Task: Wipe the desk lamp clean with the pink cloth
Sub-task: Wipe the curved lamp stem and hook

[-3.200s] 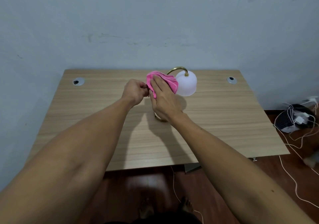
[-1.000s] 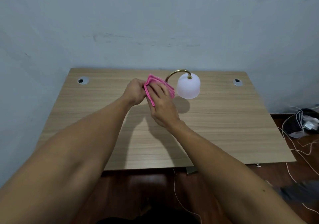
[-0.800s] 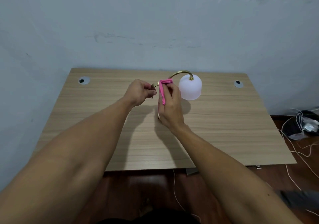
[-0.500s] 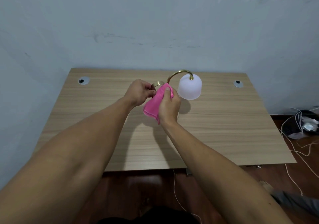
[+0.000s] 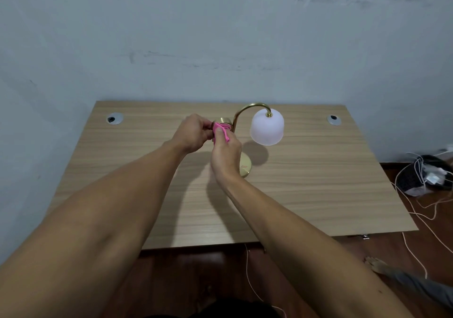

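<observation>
The desk lamp stands mid-desk with a white shade [image 5: 267, 127], a curved gold arm [image 5: 247, 108], a gold cap [image 5: 224, 121] on its post and a round gold base [image 5: 245, 168]. The pink cloth [image 5: 220, 131] is bunched against the post just below the cap. My right hand [image 5: 226, 154] grips the cloth and covers most of the post. My left hand [image 5: 193, 133] is closed at the cap's left side, touching the lamp and the cloth's edge. The shade hangs free to the right of both hands.
The wooden desk [image 5: 318, 182] stands against a pale wall, with cable grommets at back left [image 5: 114, 119] and back right [image 5: 333, 119]. Cables and a dark bundle [image 5: 426, 175] lie on the floor at right. A person's foot [image 5: 377, 266] shows lower right.
Half a second ago the cloth hung loose from my right hand beside the post. It is now bunched up high against the post under the cap. My left hand has stayed at the cap.
</observation>
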Demonstrator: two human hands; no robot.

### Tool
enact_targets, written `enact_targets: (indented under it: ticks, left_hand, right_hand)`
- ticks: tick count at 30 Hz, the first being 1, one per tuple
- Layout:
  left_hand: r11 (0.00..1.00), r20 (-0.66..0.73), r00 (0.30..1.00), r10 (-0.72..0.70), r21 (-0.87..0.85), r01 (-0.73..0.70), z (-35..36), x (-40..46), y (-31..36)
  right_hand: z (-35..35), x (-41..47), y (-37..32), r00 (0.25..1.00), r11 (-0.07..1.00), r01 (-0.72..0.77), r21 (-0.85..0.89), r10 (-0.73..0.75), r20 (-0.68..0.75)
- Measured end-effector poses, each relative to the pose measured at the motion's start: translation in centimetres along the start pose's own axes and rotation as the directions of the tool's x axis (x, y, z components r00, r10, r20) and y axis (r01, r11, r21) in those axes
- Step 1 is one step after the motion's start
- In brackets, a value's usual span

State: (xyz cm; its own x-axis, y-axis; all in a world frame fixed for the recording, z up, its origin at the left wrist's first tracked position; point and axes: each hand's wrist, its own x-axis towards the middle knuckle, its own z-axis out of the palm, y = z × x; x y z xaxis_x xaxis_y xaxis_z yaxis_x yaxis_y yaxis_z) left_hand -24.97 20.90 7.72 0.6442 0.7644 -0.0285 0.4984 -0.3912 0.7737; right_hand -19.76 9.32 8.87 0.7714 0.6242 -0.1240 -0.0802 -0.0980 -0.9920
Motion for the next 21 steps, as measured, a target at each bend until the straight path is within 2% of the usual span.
enact_targets:
  ticks: [3,5,8,12,15,21]
  left_hand:
    - [1.000,0.010,1.000,-0.002,-0.006,0.002,-0.1,0.1,-0.3]
    - [0.999,0.019,0.999,-0.029,-0.030,0.030,0.1,0.1,-0.3]
    - [0.986,-0.006,0.993,-0.117,-0.117,0.115,0.8,-0.2,-0.9]
    - [0.966,-0.031,0.971,-0.235,-0.115,0.230,2.7,-1.3,-2.0]
    - [0.952,-0.037,0.953,-0.300,-0.081,0.297,4.5,-2.3,-2.5]
    - [0.922,0.051,0.927,-0.371,-0.101,0.374,8.0,-3.0,-2.3]
  right_hand:
    - [-0.8,0.9,0.2,0.993,0.977,0.079,-0.199,-0.060,0.103]
    - [-1.8,1.7,0.7,0.992,0.966,0.077,-0.246,-0.050,0.117]
    - [-4.0,1.9,1.9,0.999,0.983,-0.010,-0.183,0.016,0.033]
    - [-7.4,2.6,3.6,0.995,0.994,-0.064,-0.084,0.057,-0.078]
    - [-9.7,3.2,4.5,0.992,0.984,-0.094,-0.150,0.079,-0.100]
    - [-13.6,5.2,6.1,0.980,0.931,-0.181,-0.316,0.143,-0.141]
